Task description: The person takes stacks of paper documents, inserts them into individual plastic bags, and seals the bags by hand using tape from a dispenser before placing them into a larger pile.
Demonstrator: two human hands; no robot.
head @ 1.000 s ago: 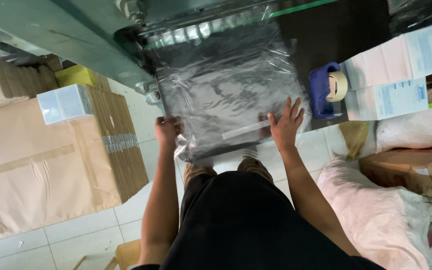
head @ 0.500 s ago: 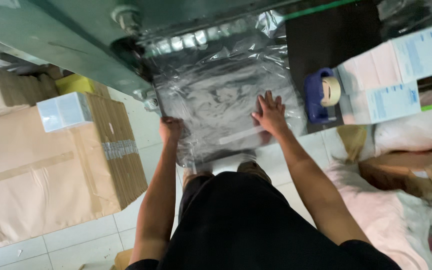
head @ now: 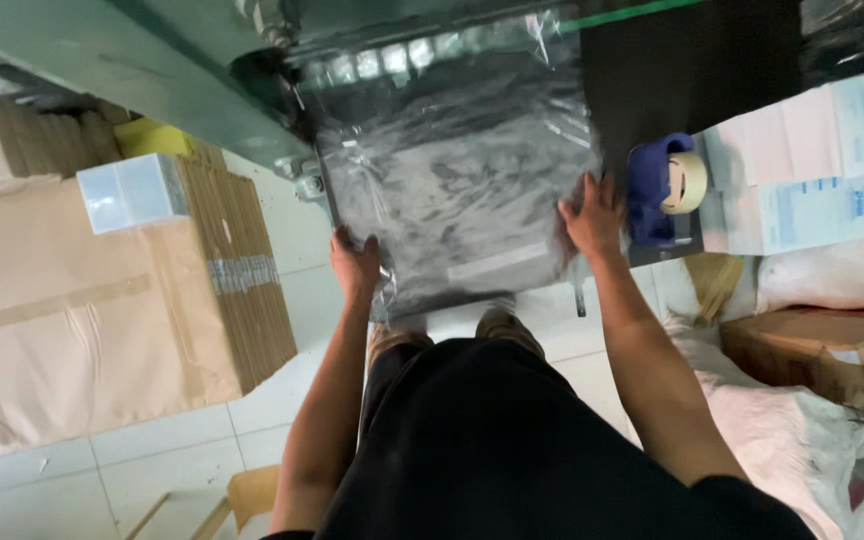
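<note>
The left hand point(head: 355, 262) grips the near-left corner of the clear crinkled plastic bag point(head: 452, 180), fingers curled; the right hand point(head: 592, 215) presses its right edge, fingers spread, beside the blue tape dispenser point(head: 660, 190).

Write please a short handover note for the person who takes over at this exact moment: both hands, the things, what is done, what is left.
Left hand: grips the near left edge of the clear plastic bag.
Right hand: flat on the bag's right edge, beside the blue tape dispenser.
Bag: holds something dark, lies flat with its far end at the green machine.
Done: bag is filled and laid at the machine.
Left: cannot tell whether the far end is closed.
</note>
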